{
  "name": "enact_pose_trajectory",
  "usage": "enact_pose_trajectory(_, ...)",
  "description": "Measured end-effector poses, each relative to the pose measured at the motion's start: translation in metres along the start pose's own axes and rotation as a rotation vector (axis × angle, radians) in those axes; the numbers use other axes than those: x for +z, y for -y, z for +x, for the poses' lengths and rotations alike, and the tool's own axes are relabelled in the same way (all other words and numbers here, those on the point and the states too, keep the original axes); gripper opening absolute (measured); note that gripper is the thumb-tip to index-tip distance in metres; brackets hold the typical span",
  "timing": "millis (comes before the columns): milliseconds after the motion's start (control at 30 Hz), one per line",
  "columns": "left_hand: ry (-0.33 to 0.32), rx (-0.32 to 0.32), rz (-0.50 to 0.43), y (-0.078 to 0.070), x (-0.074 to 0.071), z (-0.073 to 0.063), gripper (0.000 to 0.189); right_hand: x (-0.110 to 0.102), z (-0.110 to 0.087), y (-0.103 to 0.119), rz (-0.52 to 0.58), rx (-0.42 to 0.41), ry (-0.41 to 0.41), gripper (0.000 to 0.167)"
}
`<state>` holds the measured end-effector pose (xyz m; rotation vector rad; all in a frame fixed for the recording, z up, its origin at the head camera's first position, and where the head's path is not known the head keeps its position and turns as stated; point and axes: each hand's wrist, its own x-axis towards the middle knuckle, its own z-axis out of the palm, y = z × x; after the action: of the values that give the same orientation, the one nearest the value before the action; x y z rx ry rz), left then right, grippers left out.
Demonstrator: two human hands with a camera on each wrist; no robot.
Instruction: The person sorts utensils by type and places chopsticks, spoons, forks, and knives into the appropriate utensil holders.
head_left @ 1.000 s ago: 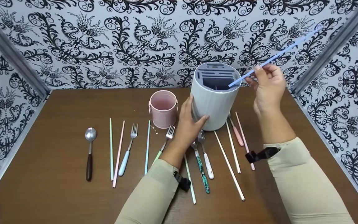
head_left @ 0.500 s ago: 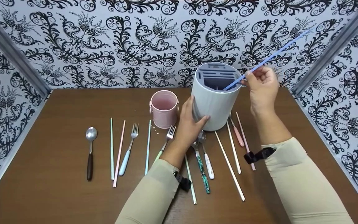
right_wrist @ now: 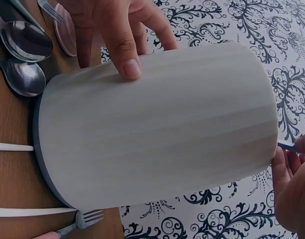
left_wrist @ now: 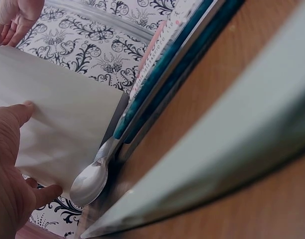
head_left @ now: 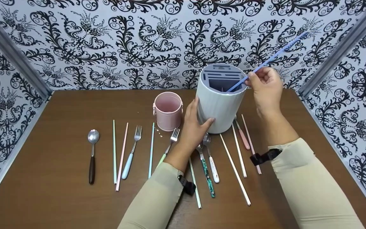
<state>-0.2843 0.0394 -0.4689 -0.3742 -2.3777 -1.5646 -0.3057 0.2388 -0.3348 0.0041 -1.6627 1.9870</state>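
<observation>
A tall white utensil holder (head_left: 219, 111) with a grey slotted top (head_left: 222, 71) stands at the back, right of centre. My left hand (head_left: 193, 128) holds it by its left side, thumb on the front wall and fingers round the far side. In the right wrist view that thumb (right_wrist: 130, 68) lies on the white wall. My right hand (head_left: 268, 90) pinches a blue chopstick (head_left: 276, 55) between thumb and fingers beside the holder's right rim. The chopstick slants down to the left, its lower end inside the large front opening. Its upper end points up and right.
A pink cup (head_left: 168, 117) stands left of the holder. Across the brown table (head_left: 59, 152) lie a dark-handled spoon (head_left: 92, 156), forks (head_left: 132, 151), more spoons (head_left: 206, 168) and several chopsticks (head_left: 233, 168). Patterned walls (head_left: 138, 41) close off the back and sides.
My right hand has moved left and slightly down, so the blue chopstick's lower end has gone further into the holder's front opening. The left hand and the holder have stayed in place.
</observation>
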Motion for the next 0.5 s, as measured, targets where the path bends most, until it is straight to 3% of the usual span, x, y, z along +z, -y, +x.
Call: enact_pose_trajectory(500, 0.002, -0.002, -0.012, 0.0006, -0.0002, -0.0003, 0.094, 0.0015, 0.0087, 0.0024, -0.107, 0.044, 0.071, 0.015)
